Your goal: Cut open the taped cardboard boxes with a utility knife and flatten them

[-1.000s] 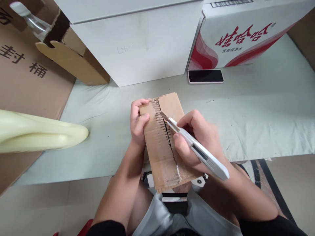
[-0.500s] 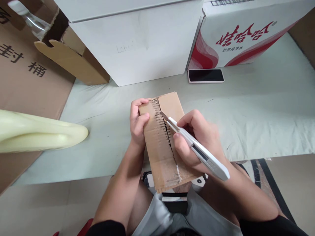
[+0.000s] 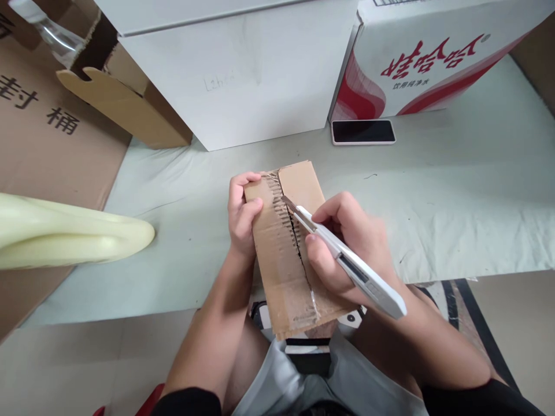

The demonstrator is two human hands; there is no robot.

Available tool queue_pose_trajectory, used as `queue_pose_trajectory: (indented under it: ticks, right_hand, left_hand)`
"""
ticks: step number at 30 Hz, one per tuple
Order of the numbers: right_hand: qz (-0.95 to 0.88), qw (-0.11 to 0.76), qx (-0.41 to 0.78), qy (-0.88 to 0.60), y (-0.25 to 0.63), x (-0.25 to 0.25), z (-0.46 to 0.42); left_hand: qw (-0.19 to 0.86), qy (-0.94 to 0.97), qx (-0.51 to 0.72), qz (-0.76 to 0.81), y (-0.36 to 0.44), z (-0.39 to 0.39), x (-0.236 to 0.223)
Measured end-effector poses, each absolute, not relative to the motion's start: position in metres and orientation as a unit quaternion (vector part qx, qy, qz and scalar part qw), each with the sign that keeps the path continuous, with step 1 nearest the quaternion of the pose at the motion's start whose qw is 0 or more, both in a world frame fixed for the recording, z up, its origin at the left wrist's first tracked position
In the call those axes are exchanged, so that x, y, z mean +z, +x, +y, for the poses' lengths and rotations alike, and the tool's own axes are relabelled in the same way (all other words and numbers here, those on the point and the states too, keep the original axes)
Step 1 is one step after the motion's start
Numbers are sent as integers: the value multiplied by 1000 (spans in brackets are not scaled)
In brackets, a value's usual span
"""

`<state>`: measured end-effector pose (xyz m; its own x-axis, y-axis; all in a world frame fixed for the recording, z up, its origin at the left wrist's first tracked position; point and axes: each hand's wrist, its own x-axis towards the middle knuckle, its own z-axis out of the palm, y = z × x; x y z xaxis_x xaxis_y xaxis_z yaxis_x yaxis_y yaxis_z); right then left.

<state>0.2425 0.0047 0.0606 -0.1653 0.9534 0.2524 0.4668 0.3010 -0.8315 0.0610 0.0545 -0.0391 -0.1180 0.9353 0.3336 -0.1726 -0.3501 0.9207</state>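
A small brown cardboard box (image 3: pixel 277 254) with a torn, ridged strip and a dark seam along its top face is tilted over the table's front edge. My left hand (image 3: pixel 243 211) grips its far left corner, thumb on the top face. In my right hand (image 3: pixel 347 242) is a white utility knife (image 3: pixel 359 277), held like a pen. The blade is out, and its tip is at the seam in the upper part of the box; whether it touches the cardboard I cannot tell. Part of the box's right side is hidden behind my right hand.
A phone (image 3: pixel 363 132) lies before a red-and-white carton (image 3: pixel 416 69). Beside that carton stands a large white box (image 3: pixel 260 86). At left are a cut-open cardboard box (image 3: pixel 130 110), a big brown carton (image 3: pixel 52 156) and a pale yellow object (image 3: pixel 87 231). Pale green cloth (image 3: pixel 455 202) covers the table.
The view has shifted very slightly. Both hands, the knife and the cardboard box hold almost the same positions.
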Motion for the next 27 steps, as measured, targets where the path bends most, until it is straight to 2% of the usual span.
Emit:
queue_pose_trajectory:
  ticks: [6, 27]
  right_hand:
    - [-696, 391, 313, -515, 242, 61, 5]
    - [-691, 392, 309, -522, 243, 59, 4]
  left_hand:
    - [464, 468, 652, 376, 62, 53, -37]
    - [459, 477, 647, 378, 63, 52, -34]
